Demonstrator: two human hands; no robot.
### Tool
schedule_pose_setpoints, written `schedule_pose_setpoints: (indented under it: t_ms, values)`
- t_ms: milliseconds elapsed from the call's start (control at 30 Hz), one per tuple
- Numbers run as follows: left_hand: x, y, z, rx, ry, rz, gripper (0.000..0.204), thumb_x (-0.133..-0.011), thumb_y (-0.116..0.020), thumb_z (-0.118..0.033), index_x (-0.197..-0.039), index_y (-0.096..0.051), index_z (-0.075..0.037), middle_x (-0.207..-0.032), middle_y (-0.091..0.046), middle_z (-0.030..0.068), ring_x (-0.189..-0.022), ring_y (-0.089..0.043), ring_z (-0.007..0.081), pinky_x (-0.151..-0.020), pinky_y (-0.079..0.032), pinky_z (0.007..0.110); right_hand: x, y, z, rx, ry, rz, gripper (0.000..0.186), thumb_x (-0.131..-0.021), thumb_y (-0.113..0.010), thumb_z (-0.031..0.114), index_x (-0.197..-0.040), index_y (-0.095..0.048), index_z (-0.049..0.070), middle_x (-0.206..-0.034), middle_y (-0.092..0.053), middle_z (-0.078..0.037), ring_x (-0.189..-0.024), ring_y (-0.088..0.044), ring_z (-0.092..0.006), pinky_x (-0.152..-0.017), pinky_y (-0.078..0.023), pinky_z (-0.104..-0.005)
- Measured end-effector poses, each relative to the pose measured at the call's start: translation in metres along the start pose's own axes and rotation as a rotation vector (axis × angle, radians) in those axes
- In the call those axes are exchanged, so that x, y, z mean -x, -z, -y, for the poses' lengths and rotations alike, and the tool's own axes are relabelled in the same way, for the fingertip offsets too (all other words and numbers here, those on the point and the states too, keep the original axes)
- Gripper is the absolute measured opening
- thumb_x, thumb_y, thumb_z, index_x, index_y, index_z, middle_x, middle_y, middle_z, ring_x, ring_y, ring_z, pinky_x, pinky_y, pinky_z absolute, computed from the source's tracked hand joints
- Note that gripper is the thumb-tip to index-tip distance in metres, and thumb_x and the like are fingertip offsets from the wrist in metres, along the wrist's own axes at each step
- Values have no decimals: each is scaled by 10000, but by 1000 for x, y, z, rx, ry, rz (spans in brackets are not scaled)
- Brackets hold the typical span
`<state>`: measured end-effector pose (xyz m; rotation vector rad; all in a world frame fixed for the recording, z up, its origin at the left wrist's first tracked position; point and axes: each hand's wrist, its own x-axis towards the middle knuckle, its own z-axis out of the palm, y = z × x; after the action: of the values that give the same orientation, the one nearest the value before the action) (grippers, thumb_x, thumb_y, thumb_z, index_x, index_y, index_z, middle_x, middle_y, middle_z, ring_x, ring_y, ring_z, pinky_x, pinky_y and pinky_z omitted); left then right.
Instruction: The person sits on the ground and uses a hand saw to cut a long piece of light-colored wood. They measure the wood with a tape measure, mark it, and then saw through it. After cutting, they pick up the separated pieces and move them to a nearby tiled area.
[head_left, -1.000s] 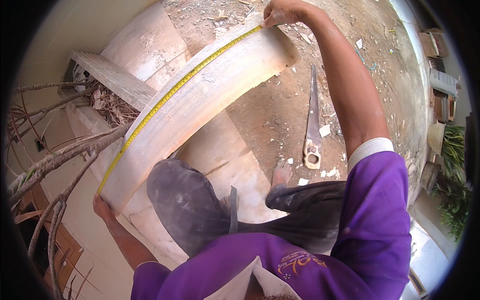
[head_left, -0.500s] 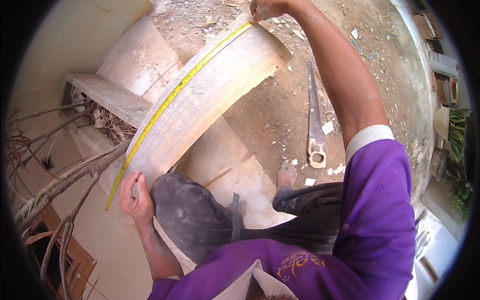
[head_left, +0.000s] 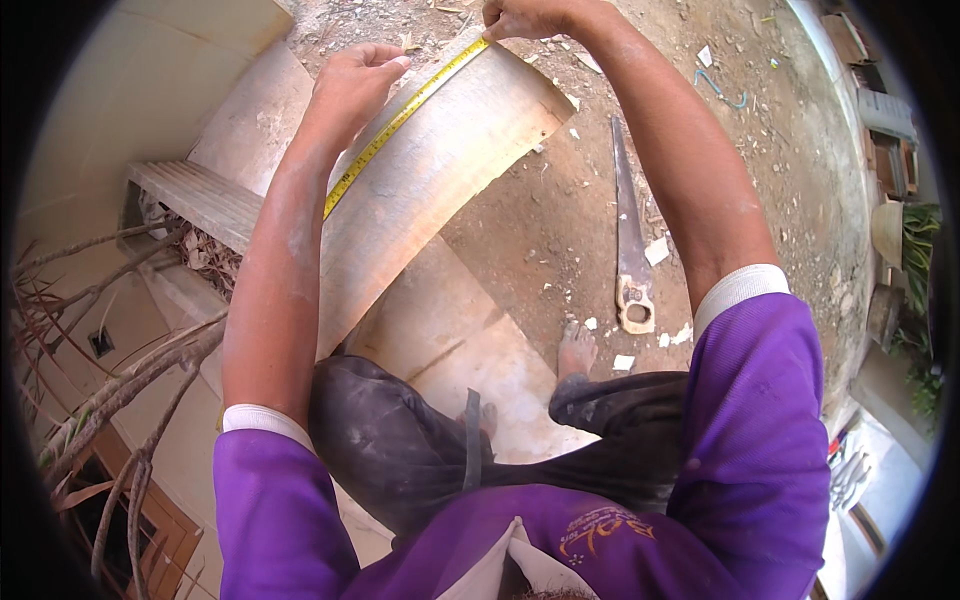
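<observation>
A yellow tape measure (head_left: pixel 405 118) lies lengthwise along a long pale board (head_left: pixel 450 155), which slants from near my knee to the upper middle. My right hand (head_left: pixel 525 18) is closed on the tape's far end at the board's corner, partly cut off by the upper edge. My left hand (head_left: pixel 358 82) hovers beside the board's left edge, near the far part of the tape. Its thumb stands apart from the loosely bent fingers, and no object shows in it. My left forearm hides the near part of the tape.
A handsaw (head_left: pixel 630 250) lies on the dirt to the right, near my bare foot (head_left: pixel 577 348). Bare branches (head_left: pixel 130 385) reach in from the left beside a ridged trough (head_left: pixel 195 195) with dry leaves. White chips and a blue cord (head_left: pixel 720 88) lie on the ground.
My left hand has moved from the board's near end up to its far part, away from me. My right hand, with the tape end, has shifted slightly left.
</observation>
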<state>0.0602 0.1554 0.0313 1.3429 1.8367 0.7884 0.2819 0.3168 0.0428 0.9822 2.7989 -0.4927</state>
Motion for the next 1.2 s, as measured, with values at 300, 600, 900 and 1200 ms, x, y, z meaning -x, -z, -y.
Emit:
schedule_pose_setpoints:
  t_ms: [300, 600, 900, 1200]
  values:
    - [-35, -52, -24, 26, -37, 54, 414, -766, -728, -244, -1109, -700, -13, -1053, -686, 157, -1005, -630, 243, -863, -482, 372, 15, 7, 2, 10, -17, -25, 289, -778, -704, 303, -964, -761, 90, -937, -730, -154, -907, -686, -322, -796, -529, -416]
    - [-33, -54, -15, 47, 12, 176, 631, -734, -777, -221, -1295, -598, 9, -1080, -672, 138, -956, -629, 201, -828, -485, 306, 6, 9, 7, -22, -43, -39, 283, -781, -707, 274, -981, -763, 82, -979, -728, -163, -936, -681, -325, -818, -527, -419]
    - [-23, -66, -21, -153, -12, 31, 616, -773, -748, -304, -1279, -615, 23, -1023, -691, 148, -868, -656, 198, -764, -517, 342, 16, 11, 9, -1, -66, -11, 277, -779, -704, 262, -984, -764, 85, -953, -729, -165, -921, -681, -323, -801, -525, -420]
    - [-18, -73, -30, -451, 8, -27, 515, -789, -635, -446, -1025, -714, 5, -840, -709, 165, -794, -688, 265, -775, -520, 398, 13, 9, 7, -2, -61, -18, 270, -762, -684, 242, -967, -763, 86, -958, -725, -175, -919, -684, -333, -795, -530, -423]
